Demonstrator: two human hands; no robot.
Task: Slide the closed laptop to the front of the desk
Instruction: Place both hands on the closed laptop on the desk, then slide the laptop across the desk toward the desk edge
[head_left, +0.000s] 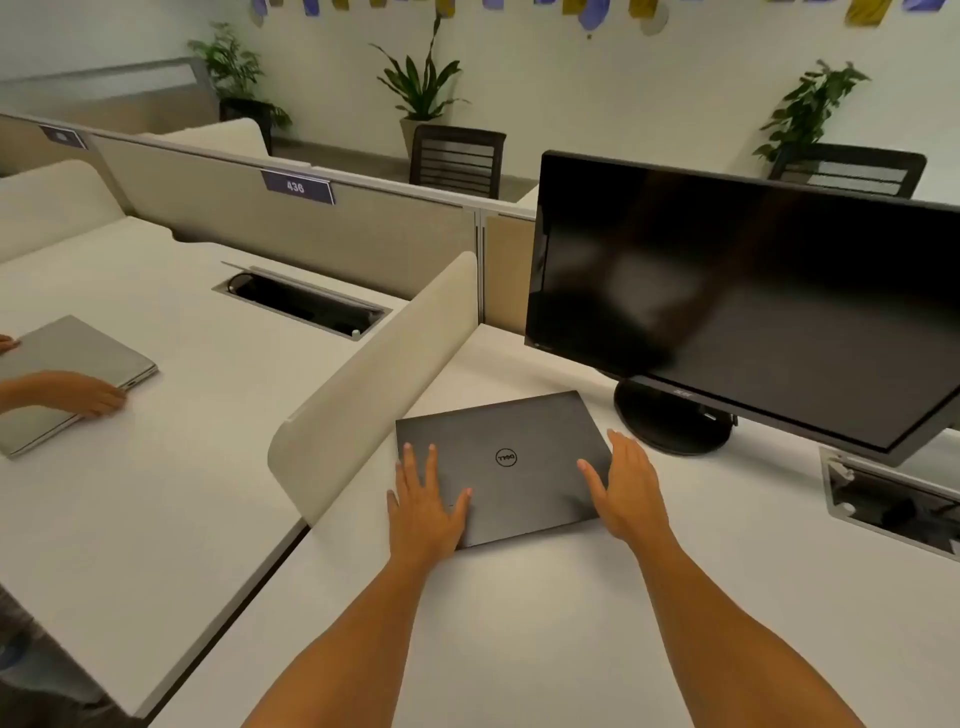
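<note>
A closed dark grey laptop (506, 457) with a round logo lies flat on the white desk (519, 613), just in front of the monitor stand. My left hand (426, 509) rests flat on the lid's near left corner, fingers spread. My right hand (631, 488) lies against the laptop's right edge, fingers apart, thumb on the lid. Neither hand grips it. Bare desk stretches from the laptop toward me.
A black monitor (753, 301) on a round stand (675, 415) is behind the laptop. A cream divider (374, 374) borders the desk on the left. A cable tray (893, 504) opens at right. On the neighbouring desk another person's hands hold a silver laptop (67, 374).
</note>
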